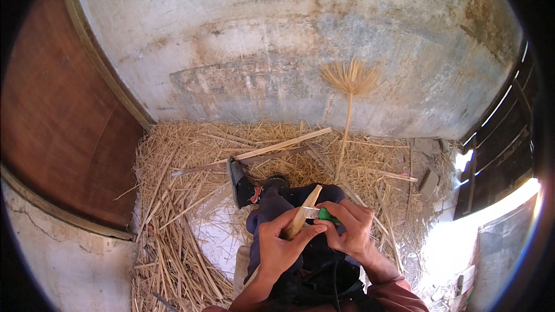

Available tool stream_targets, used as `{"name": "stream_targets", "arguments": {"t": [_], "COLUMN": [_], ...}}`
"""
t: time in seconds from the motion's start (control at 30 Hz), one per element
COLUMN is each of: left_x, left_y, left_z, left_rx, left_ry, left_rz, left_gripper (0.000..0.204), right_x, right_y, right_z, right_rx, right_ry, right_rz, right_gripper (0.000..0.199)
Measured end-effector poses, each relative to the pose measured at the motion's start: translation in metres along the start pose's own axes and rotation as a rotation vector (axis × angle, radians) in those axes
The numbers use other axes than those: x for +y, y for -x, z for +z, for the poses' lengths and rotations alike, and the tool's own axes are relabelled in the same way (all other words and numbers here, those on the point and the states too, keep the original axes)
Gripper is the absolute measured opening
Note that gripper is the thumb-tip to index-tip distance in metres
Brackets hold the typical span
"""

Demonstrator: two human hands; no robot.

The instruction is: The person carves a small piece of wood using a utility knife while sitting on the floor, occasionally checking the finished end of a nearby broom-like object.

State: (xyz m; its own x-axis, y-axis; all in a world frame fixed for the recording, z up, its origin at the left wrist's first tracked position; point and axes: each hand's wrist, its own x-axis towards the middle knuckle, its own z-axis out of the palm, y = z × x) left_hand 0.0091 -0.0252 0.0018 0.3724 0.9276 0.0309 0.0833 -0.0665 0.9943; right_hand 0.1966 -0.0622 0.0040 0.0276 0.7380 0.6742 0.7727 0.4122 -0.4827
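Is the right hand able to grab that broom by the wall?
Probably not: the right hand is gripping a green-handled tool, and the broom stands farther off, by the wall.

Bright green handle [325, 215], pale yellow wood piece [300, 219], golden straw [173, 144], reddish-brown panel [63, 110], rust-blotched grey-white wall [277, 52].

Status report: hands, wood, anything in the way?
Left hand gripping wood. Right hand holding green tool, metal end at wood. Straw on floor, clear of hands.
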Motion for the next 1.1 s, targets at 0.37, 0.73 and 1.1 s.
{"name": "stream_targets", "arguments": {"t": [0.37,0.73,1.1], "left_x": [-0.004,0.004,0.009], "left_y": [0.001,0.003,-0.001], "left_z": [0.004,0.006,-0.007], "left_rx": [0.036,0.082,-0.092], "left_ry": [0.042,-0.058,-0.093], "left_rz": [0.112,0.115,0.134], "left_gripper": [0.055,0.024,0.043], "right_x": [0.006,-0.006,0.005], "right_y": [-0.006,-0.011,-0.010], "right_z": [-0.013,-0.016,-0.017], "right_rx": [-0.134,0.001,-0.117], "right_ry": [0.042,0.046,-0.042], "right_rz": [-0.079,-0.065,-0.098], "right_gripper": [0.032,0.032,0.031]}}
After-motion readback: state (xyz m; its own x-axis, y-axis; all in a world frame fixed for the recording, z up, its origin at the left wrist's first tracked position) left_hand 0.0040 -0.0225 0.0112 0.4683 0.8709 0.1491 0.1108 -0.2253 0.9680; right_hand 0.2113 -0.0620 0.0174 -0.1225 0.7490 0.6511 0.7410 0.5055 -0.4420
